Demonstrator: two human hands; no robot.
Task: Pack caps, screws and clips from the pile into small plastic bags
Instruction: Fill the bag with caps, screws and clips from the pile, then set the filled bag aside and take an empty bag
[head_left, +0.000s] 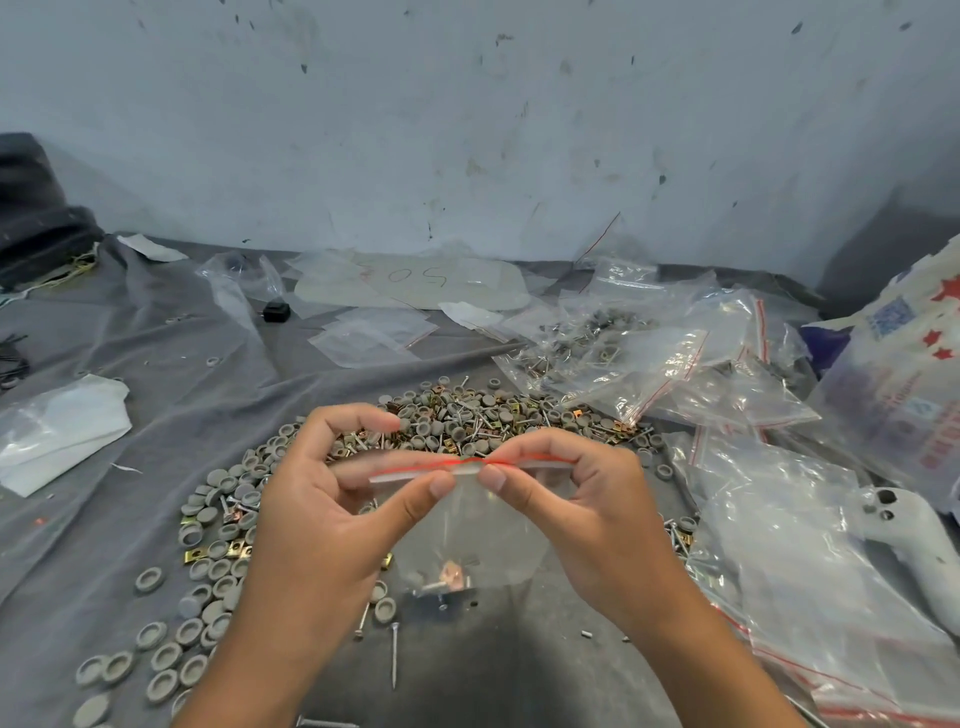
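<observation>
A small clear plastic bag (467, 535) with a red zip strip hangs in front of me, held up by its top edge. My left hand (332, 499) pinches the strip between thumb and fingers on the left. My right hand (576, 499) pinches it on the right, the two thumbs almost touching. A few parts lie at the bottom of the bag. Behind and under my hands spreads the pile (467, 421) of grey round caps, silver screws and brass clips. More grey caps (166, 654) are scattered at the lower left.
A grey cloth (156, 405) covers the surface. Filled and empty zip bags (675, 364) lie heaped at the right, flat empty bags (374, 332) at the back. A white handle-shaped object (914, 540) lies at the right edge, white paper (57, 431) at the left. The wall stands behind.
</observation>
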